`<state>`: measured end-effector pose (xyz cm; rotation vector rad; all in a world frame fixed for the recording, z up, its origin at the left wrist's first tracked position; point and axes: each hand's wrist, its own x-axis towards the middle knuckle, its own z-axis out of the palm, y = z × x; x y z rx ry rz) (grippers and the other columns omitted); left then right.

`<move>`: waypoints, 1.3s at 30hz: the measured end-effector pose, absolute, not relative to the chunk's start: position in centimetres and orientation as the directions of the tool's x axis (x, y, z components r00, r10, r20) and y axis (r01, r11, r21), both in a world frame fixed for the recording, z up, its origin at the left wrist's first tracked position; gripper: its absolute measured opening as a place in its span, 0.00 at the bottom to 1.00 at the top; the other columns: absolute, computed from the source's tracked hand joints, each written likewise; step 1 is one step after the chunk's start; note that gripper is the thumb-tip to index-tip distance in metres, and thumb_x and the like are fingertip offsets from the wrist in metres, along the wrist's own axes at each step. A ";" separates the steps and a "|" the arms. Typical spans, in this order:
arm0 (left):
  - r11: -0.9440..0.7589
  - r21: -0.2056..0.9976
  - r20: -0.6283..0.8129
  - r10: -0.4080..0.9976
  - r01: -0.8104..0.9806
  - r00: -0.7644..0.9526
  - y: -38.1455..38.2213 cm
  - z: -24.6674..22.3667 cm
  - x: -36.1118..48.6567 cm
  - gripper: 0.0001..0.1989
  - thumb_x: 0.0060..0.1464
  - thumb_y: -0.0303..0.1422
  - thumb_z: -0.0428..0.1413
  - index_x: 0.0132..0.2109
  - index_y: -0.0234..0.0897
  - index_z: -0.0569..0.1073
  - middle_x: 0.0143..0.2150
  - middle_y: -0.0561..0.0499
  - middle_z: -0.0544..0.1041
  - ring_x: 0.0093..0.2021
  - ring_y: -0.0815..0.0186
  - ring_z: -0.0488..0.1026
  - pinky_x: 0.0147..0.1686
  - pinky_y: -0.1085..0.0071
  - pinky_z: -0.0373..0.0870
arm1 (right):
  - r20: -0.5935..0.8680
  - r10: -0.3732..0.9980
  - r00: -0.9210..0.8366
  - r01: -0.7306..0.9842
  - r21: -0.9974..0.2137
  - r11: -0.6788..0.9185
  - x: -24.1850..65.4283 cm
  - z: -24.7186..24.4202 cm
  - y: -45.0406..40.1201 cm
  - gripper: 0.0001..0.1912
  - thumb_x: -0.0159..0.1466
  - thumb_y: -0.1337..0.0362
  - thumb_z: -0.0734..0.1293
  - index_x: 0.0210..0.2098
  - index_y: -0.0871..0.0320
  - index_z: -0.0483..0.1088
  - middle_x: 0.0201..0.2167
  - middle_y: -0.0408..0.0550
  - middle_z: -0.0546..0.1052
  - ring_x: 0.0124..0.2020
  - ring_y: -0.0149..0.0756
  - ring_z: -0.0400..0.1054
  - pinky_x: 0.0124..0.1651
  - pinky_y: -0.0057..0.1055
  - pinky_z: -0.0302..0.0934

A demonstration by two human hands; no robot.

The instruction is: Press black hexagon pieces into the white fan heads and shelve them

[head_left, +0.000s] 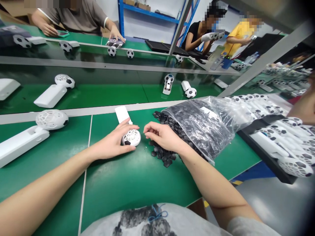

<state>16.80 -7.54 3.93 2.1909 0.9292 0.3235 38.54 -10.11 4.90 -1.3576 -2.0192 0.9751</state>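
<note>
Soccer-ball-patterned unit [131, 138] in left hand [118, 139], label text unreadable on bag [209, 124]

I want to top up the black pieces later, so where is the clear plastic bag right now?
In the head view, the clear plastic bag lies right of the right hand, between it and the black tray.

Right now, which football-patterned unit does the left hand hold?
The unit just left of the black pieces: the left hand holds its ball end; the far-left unit on the near bench lies untouched.
</note>
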 end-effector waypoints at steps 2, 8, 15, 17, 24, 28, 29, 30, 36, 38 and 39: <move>-0.481 0.712 -0.046 0.695 0.512 0.717 -7.3 4.0 16.6 0.28 0.49 0.39 0.54 0.58 0.43 0.57 0.65 0.47 0.49 0.66 0.51 0.34 0.60 0.49 0.45 | 0.028 0.939 -0.344 0.501 -0.840 0.208 38.2 4.9 -10.2 0.07 0.61 0.66 0.62 0.39 0.56 0.67 0.30 0.42 0.73 0.27 0.28 0.66 0.31 0.26 0.61; -0.499 0.707 -0.034 0.684 0.501 0.728 -7.3 3.8 16.6 0.28 0.50 0.38 0.54 0.58 0.43 0.56 0.64 0.47 0.52 0.66 0.52 0.34 0.60 0.50 0.45 | 0.294 0.897 -0.330 0.584 -0.683 0.439 37.7 5.0 -10.2 0.04 0.61 0.67 0.63 0.33 0.57 0.70 0.31 0.45 0.72 0.34 0.31 0.66 0.41 0.30 0.60; -0.505 0.692 -0.039 0.688 0.516 0.725 -7.4 3.9 16.7 0.28 0.50 0.37 0.53 0.57 0.42 0.56 0.64 0.46 0.52 0.66 0.53 0.33 0.60 0.50 0.45 | 0.062 0.923 -0.380 0.492 -0.831 0.258 37.7 5.2 -10.8 0.03 0.62 0.66 0.59 0.36 0.57 0.63 0.24 0.40 0.72 0.26 0.28 0.67 0.32 0.25 0.60; -0.502 0.697 -0.039 0.687 0.512 0.726 -7.4 3.9 16.7 0.28 0.50 0.37 0.53 0.57 0.43 0.56 0.64 0.46 0.52 0.66 0.52 0.33 0.60 0.49 0.45 | 0.100 0.920 -0.378 0.487 -0.824 0.290 37.8 5.2 -10.7 0.02 0.62 0.66 0.61 0.34 0.58 0.64 0.27 0.42 0.73 0.28 0.28 0.67 0.33 0.25 0.60; -0.513 0.697 -0.023 0.682 0.501 0.731 -7.3 3.8 16.7 0.27 0.49 0.36 0.53 0.57 0.43 0.56 0.63 0.47 0.55 0.66 0.53 0.35 0.60 0.49 0.44 | 0.113 0.911 -0.398 0.515 -0.793 0.324 37.6 5.3 -10.5 0.05 0.60 0.69 0.62 0.36 0.58 0.68 0.31 0.43 0.71 0.30 0.28 0.63 0.35 0.26 0.59; -0.516 0.689 -0.032 0.680 0.509 0.732 -7.4 3.8 16.7 0.27 0.50 0.36 0.53 0.57 0.42 0.56 0.63 0.47 0.54 0.66 0.54 0.34 0.61 0.51 0.44 | 0.049 0.924 -0.379 0.431 -0.874 0.223 37.5 5.2 -10.6 0.03 0.60 0.68 0.61 0.34 0.58 0.66 0.28 0.42 0.71 0.29 0.28 0.64 0.35 0.26 0.60; -0.516 0.688 -0.031 0.682 0.511 0.731 -7.4 3.8 16.7 0.27 0.50 0.36 0.53 0.57 0.42 0.56 0.63 0.47 0.54 0.66 0.53 0.35 0.61 0.51 0.44 | 0.034 0.923 -0.383 0.396 -0.897 0.197 37.4 5.1 -10.6 0.02 0.60 0.68 0.61 0.34 0.58 0.66 0.27 0.41 0.70 0.29 0.28 0.64 0.34 0.26 0.60; -0.517 0.687 -0.027 0.684 0.510 0.729 -7.5 3.8 16.8 0.27 0.50 0.36 0.53 0.56 0.42 0.57 0.63 0.47 0.54 0.66 0.53 0.35 0.60 0.50 0.45 | 0.026 0.922 -0.387 0.368 -0.912 0.181 37.3 4.9 -10.6 0.02 0.60 0.67 0.62 0.33 0.58 0.66 0.28 0.41 0.70 0.28 0.27 0.63 0.34 0.26 0.59; -0.481 0.712 0.013 0.737 0.511 0.676 -7.7 3.7 17.2 0.24 0.49 0.44 0.54 0.52 0.41 0.61 0.59 0.46 0.61 0.66 0.52 0.37 0.60 0.50 0.46 | -0.026 0.939 -0.343 0.224 -0.973 0.055 36.5 3.6 -10.1 0.04 0.55 0.65 0.67 0.29 0.60 0.69 0.26 0.41 0.71 0.26 0.27 0.63 0.32 0.26 0.58; -0.468 0.727 0.024 0.749 0.503 0.662 -7.8 3.7 17.4 0.20 0.50 0.42 0.53 0.49 0.41 0.63 0.57 0.47 0.63 0.66 0.53 0.38 0.60 0.51 0.46 | -0.040 0.940 -0.338 0.181 -0.983 0.023 36.3 3.3 -9.9 0.06 0.53 0.64 0.68 0.28 0.60 0.69 0.24 0.40 0.71 0.25 0.27 0.63 0.31 0.26 0.58; -0.462 0.734 0.029 0.753 0.497 0.658 -7.8 3.7 17.5 0.19 0.50 0.41 0.53 0.48 0.41 0.63 0.56 0.48 0.64 0.66 0.54 0.38 0.60 0.52 0.45 | -0.040 0.941 -0.336 0.167 -0.986 0.018 36.1 3.2 -9.8 0.07 0.52 0.64 0.69 0.27 0.60 0.68 0.23 0.40 0.70 0.25 0.27 0.63 0.31 0.26 0.57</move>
